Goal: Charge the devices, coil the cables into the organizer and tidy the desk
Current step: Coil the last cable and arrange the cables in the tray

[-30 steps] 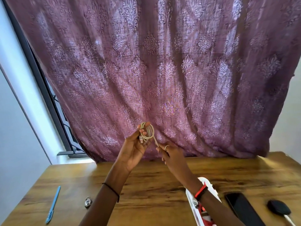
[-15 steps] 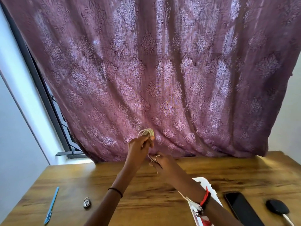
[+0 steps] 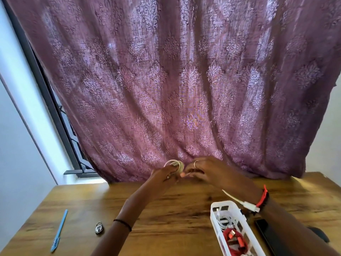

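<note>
At the table's [image 3: 166, 209] far edge, centre frame, left hand [image 3: 163, 177] grips the coiled cable [image 3: 177, 164], right hand [image 3: 208, 172] pinches it; organizer [image 3: 212, 218] sits apart, lower right.

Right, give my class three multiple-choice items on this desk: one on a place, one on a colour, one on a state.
1. The pen lies: A left of the padlock; B right of it; C on it.
2. The coil in the left hand is: A red; B white; C black.
3. The organizer is: A empty; B tipped over; C holding cables.
Key: 1 A, the padlock sits to its right; 2 B, its loops show white; 3 C, red and white cables lie inside.
</note>
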